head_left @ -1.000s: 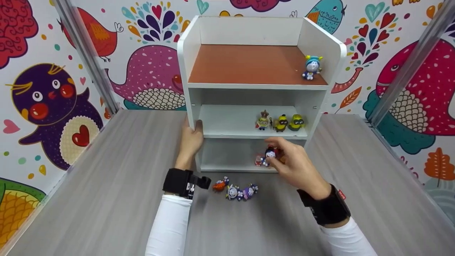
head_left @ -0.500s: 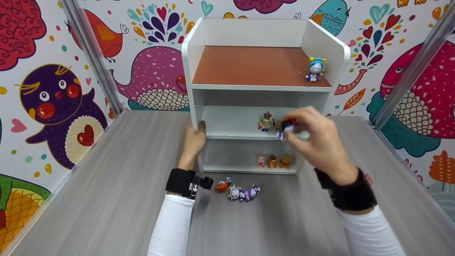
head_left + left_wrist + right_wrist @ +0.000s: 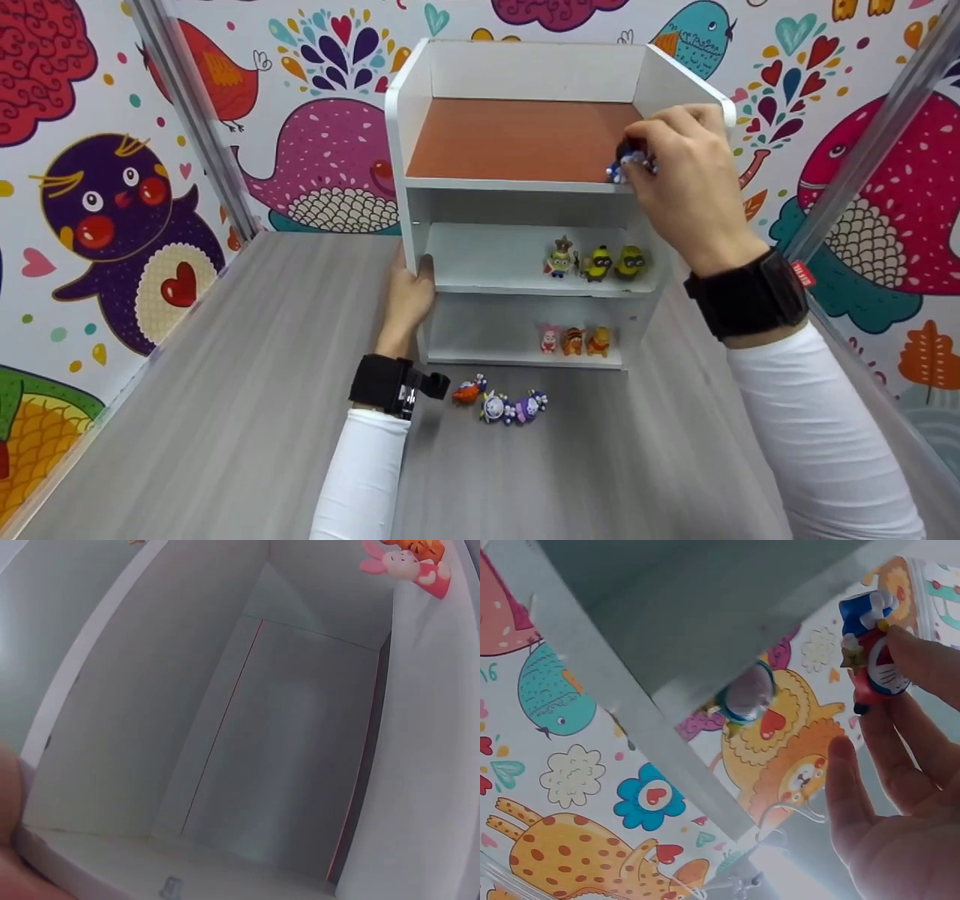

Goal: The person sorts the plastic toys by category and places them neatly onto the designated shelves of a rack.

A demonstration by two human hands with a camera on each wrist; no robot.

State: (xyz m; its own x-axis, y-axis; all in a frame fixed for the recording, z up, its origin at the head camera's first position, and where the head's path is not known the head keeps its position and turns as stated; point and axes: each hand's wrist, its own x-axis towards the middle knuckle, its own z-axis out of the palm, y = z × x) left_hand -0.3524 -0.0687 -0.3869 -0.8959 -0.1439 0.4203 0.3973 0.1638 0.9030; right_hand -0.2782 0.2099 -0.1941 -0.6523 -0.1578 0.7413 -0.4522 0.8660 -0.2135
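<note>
My left hand (image 3: 409, 296) grips the left side panel of a white shelf unit (image 3: 517, 184), thumb on its front edge. Part of that hand shows at the lower left of the left wrist view. Over the right end of the brown top shelf (image 3: 517, 139), my right hand (image 3: 694, 180) pinches a small Doraemon figurine (image 3: 881, 660) with a red outfit and a yellow star. A second Doraemon figurine (image 3: 750, 694) with a blue cap stands near it on the top shelf in the right wrist view; the right hand hides it in the head view.
Three yellow Minion figurines (image 3: 598, 262) stand on the middle shelf's right side. Piglet (image 3: 549, 339), Tigger (image 3: 573, 341) and Pooh (image 3: 598, 341) figurines line the bottom shelf. Several more figurines (image 3: 514, 407) lie on the grey table before the unit. Patterned walls enclose the table.
My right hand has lifted the Doraemon figurine from the bottom shelf, past the middle shelf, up to the top shelf's right end. My left hand keeps its hold on the side panel.
</note>
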